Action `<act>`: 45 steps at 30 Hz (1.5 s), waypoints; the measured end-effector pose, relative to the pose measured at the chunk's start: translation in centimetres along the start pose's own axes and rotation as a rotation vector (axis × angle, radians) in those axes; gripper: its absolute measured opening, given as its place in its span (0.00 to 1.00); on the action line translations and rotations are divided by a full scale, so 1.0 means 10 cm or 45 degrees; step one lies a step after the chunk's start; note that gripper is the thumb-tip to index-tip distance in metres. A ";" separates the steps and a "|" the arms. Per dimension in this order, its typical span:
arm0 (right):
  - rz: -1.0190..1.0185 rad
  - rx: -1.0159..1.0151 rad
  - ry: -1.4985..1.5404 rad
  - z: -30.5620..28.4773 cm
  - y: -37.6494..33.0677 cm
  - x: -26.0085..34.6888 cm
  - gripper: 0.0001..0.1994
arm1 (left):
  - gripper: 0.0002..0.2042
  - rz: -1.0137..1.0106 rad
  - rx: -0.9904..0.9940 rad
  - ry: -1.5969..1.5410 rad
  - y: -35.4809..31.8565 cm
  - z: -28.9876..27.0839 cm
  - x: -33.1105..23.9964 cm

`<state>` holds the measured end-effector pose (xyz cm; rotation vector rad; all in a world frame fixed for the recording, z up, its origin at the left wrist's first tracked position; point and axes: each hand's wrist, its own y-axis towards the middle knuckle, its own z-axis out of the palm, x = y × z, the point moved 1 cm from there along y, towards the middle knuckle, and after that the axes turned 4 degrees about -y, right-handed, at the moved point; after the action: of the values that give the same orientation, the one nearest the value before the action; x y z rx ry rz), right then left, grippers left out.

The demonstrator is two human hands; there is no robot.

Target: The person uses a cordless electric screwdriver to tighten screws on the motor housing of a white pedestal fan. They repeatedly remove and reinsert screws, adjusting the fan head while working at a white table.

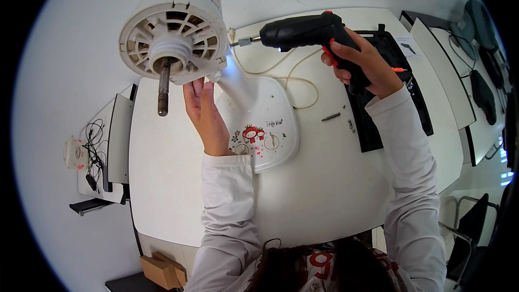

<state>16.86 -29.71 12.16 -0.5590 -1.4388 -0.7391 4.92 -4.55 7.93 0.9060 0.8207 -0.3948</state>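
Observation:
A white fan motor housing [172, 27] with a bare metal shaft stands on a white base [270, 105] printed with red cartoon figures. My right hand [367, 62] grips a black and red cordless screwdriver [300, 31], a finger by its red trigger. Its lit tip and metal bit [246, 41] point left, reaching the side of the housing. My left hand [208, 113] is raised under the housing with its fingers upward at the lower edge; the fingertips are partly hidden behind it, so what they hold cannot be made out.
An open black tool case [373, 130] lies to the right on the white table [324, 194]. A loose screwdriver bit [331, 117] and several small metal pieces [351, 125] lie beside it. A pale cord [308, 81] loops behind the base. Cardboard boxes [162, 270] sit at lower left.

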 end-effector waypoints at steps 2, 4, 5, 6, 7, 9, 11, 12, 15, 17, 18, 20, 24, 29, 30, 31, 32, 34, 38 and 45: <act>-0.006 -0.012 -0.009 0.01 0.00 0.02 0.16 | 0.22 0.004 -0.003 -0.002 0.00 0.00 0.00; -0.010 -0.011 -0.015 0.00 0.00 0.01 0.16 | 0.22 0.002 0.011 -0.014 0.00 0.01 0.00; -0.011 -0.011 -0.019 -0.01 0.00 0.01 0.16 | 0.22 -0.006 0.009 -0.014 0.00 0.01 0.00; -0.007 -0.015 -0.023 0.00 0.01 0.01 0.17 | 0.22 -0.011 0.006 -0.009 0.00 0.01 -0.01; -0.004 -0.018 -0.027 0.00 0.01 0.01 0.17 | 0.22 -0.017 0.003 -0.004 0.01 0.01 -0.02; 0.005 -0.013 -0.032 0.01 0.02 0.01 0.17 | 0.21 -0.029 0.005 0.012 0.01 -0.02 -0.01; 0.013 0.006 -0.033 0.00 0.02 0.01 0.18 | 0.21 -0.037 0.005 0.015 0.01 -0.02 -0.01; 0.022 0.003 -0.008 0.00 0.03 -0.01 0.18 | 0.21 -0.039 0.002 0.014 0.01 -0.01 -0.01; 0.041 -0.005 0.059 -0.01 0.04 -0.02 0.19 | 0.21 -0.041 -0.011 0.010 0.00 0.00 -0.02; 0.042 -0.008 0.093 0.01 0.04 -0.01 0.20 | 0.21 -0.037 -0.019 0.004 0.00 0.02 -0.04; 0.027 -0.038 0.046 0.02 0.03 -0.01 0.19 | 0.21 -0.034 -0.021 -0.003 0.00 0.04 -0.05; -0.003 -0.099 -0.049 0.04 0.03 -0.02 0.19 | 0.22 -0.037 -0.014 -0.022 0.00 0.05 -0.05; 0.014 -0.096 -0.032 0.08 0.04 0.03 0.19 | 0.24 -0.053 0.000 -0.048 0.00 0.02 -0.05; 0.029 -0.112 -0.068 0.05 0.04 0.02 0.20 | 0.24 -0.063 0.005 -0.040 0.00 0.01 -0.04; 0.041 -0.105 -0.070 0.04 0.04 0.01 0.21 | 0.24 -0.063 0.001 -0.035 0.00 0.01 -0.04; 0.054 -0.099 -0.072 0.03 0.04 0.01 0.21 | 0.24 -0.063 -0.002 -0.029 0.00 0.01 -0.05; 0.066 -0.093 -0.074 0.02 0.04 0.01 0.22 | 0.24 -0.060 -0.004 -0.034 0.00 0.01 -0.05; 0.062 -0.083 -0.067 0.01 0.04 0.00 0.24 | 0.24 -0.059 -0.009 -0.042 0.00 0.02 -0.06; 0.050 -0.073 -0.084 -0.01 0.05 -0.02 0.26 | 0.24 -0.057 0.005 -0.035 0.00 0.02 -0.05; 0.041 -0.088 -0.097 -0.01 0.07 -0.05 0.27 | 0.24 -0.048 0.018 -0.031 0.00 0.02 -0.04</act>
<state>17.43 -29.23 11.73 -0.6685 -1.4755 -0.7510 4.73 -4.67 8.34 0.8985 0.8141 -0.4441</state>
